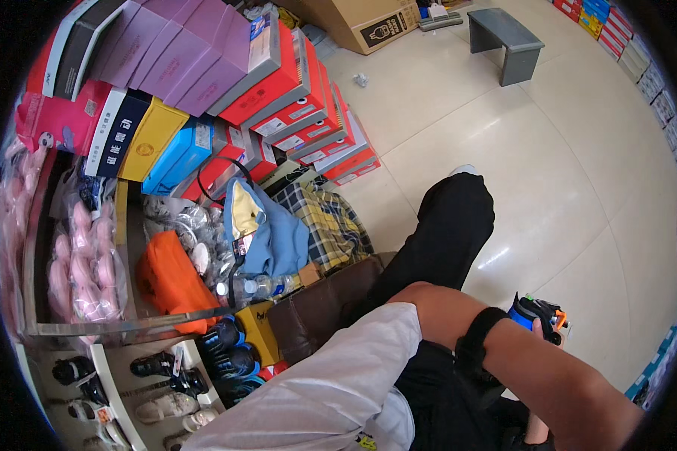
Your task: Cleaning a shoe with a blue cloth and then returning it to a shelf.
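My left arm, in a white sleeve (338, 372), crosses in front of me with a black strap (479, 344) round it. It runs to the lower right rim, and my left hand is not in view. Beyond that arm, fingers of what appears to be my right hand (539, 328) hold a small blue and black item (522, 314) with an orange part. The arm hides most of this hand, and the item is too small to name. A stretch of bare wrist shows below the arm. My leg, in black trousers (454, 225), rests over the tiled floor.
Shoeboxes (282, 96) are stacked at upper left. A blue cloth bag (273, 225), an orange bag (175, 276) and plastic bottles (268, 286) lie beside a brown leather seat (327, 304). Shoes (166, 406) line lower-left shelves. A grey stool (505, 39) and cardboard box (355, 22) stand ahead.
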Action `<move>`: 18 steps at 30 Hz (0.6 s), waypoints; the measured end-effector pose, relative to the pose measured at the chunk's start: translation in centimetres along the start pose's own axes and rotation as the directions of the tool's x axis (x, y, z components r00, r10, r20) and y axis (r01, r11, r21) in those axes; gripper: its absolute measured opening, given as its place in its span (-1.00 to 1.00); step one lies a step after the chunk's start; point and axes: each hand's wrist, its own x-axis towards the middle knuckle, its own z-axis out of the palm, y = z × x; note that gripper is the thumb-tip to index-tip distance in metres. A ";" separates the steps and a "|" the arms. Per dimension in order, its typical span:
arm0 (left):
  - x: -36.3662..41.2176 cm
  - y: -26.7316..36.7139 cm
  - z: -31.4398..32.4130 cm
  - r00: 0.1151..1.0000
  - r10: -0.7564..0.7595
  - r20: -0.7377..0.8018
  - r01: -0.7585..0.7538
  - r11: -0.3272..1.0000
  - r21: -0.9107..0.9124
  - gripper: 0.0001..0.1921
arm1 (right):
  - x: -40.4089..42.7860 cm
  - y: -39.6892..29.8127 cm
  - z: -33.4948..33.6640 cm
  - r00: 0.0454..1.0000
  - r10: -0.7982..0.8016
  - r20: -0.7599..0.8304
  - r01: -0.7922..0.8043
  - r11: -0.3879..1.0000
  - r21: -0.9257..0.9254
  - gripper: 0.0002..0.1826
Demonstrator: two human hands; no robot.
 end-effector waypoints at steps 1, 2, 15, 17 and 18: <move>0.0 0.0 -0.1 1.000 0.001 -0.004 -0.001 1.000 0.003 -0.68 | 0.2 0.3 0.1 1.000 -0.009 -0.004 0.009 1.000 -0.014 -0.51; -0.1 0.1 -0.3 1.000 0.002 -0.007 -0.002 1.000 0.006 -0.68 | 0.4 0.6 0.1 1.000 -0.017 -0.008 0.017 0.999 -0.028 -0.51; 1.0 0.5 -2.2 1.000 0.014 -0.028 -0.012 0.998 0.058 -0.68 | 2.9 2.3 -0.6 0.949 -0.198 0.244 0.225 0.970 -0.088 -0.68; 1.4 1.0 -2.1 0.999 0.022 -0.027 -0.019 0.997 0.080 -0.68 | 2.1 2.7 0.7 0.974 -0.218 0.062 0.214 0.975 0.062 -0.69; 1.6 1.3 -2.0 0.999 0.025 -0.025 -0.023 0.995 0.094 -0.68 | 3.5 2.7 -1.3 0.938 -0.052 0.343 0.044 0.999 0.030 -0.63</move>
